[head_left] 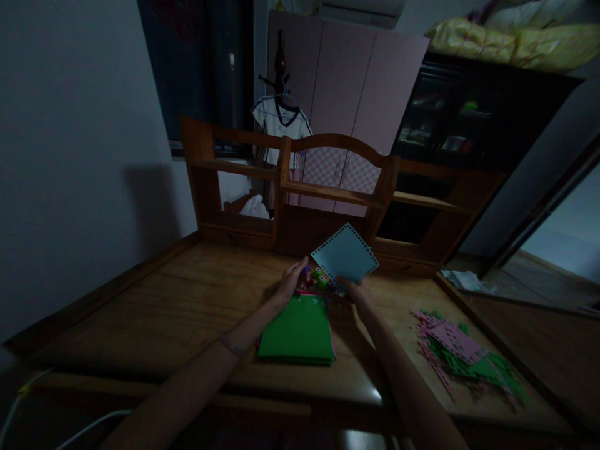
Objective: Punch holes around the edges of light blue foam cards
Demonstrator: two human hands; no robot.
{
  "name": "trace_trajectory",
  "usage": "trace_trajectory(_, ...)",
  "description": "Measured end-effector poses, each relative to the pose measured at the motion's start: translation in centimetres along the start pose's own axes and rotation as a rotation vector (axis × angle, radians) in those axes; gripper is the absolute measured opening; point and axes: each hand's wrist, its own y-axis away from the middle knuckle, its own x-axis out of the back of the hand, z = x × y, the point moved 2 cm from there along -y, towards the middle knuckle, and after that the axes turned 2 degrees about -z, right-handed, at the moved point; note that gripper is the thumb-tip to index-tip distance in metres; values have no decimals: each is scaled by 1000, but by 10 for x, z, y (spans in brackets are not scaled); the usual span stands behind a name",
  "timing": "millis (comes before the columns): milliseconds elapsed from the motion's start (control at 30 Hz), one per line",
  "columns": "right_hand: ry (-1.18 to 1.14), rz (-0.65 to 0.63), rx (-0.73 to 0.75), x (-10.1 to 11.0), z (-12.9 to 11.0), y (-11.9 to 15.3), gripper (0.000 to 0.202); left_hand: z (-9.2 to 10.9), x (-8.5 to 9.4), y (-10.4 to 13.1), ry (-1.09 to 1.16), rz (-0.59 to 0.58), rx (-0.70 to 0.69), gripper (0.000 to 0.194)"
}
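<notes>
Right hand, yours, grasps a pale blue sheet by its lower edge, the thumb laid over the near face and the fingers hidden behind. The sheet is raised above the wooden desk, turned corner-up like a diamond, with a row of small holes running along its visible borders. Your left hand is released, its fingers extended forward and held close together; whether its fingertips touch anything cannot be told. A thin bracelet encircles your left wrist.

Between your forearms lies a green stack, flat on the desk, with pink showing along its sides and far edge. Just beyond it, between your two hands, note a cluster of small coloured objects, among them a green figure with round eyes; the others are too dim to identify. Small pale scraps lie near the far edge of the stack.

To your right, well apart from the stack, a loose pile of pink and green strips rests on the desk, a pink perforated piece on top. A wooden shelf unit stands along the desk's far side.
</notes>
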Motion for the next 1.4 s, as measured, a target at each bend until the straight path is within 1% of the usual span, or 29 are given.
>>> trace_trajectory(200,38,-1,-45,0,-2,2,48,0,1,0,2,8,-2,50)
trace_trajectory(300,52,-1,-77,0,0,1,48,-1,1,-1,11,0,-11,49)
trace_trajectory(433,59,-11,-68,0,4,-2,45,-1,1,-1,1,14,4,49)
trace_trajectory(567,70,-36,-103,0,6,-2,46,0,1,-1,8,1,-1,49)
trace_trajectory(733,54,-52,-74,0,6,-1,44,-2,2,-1,8,10,-5,48)
trace_trajectory(933,61,-25,-40,0,7,-4,45,-5,3,-2,-7,4,-14,47)
trace_trajectory(1033,68,-45,-71,-1,9,-4,46,-4,2,-2,-8,5,-6,46)
trace_trajectory(1100,67,-52,-83,-1,9,-4,48,-4,2,-2,-8,-6,-11,45)
trace_trajectory(1233,45,-48,-52,-1,6,-2,49,-4,1,-1,-10,-36,-21,45)
trace_trajectory(1400,71,-38,-48,-1,2,0,44,-5,1,-1,-26,-52,-25,45)
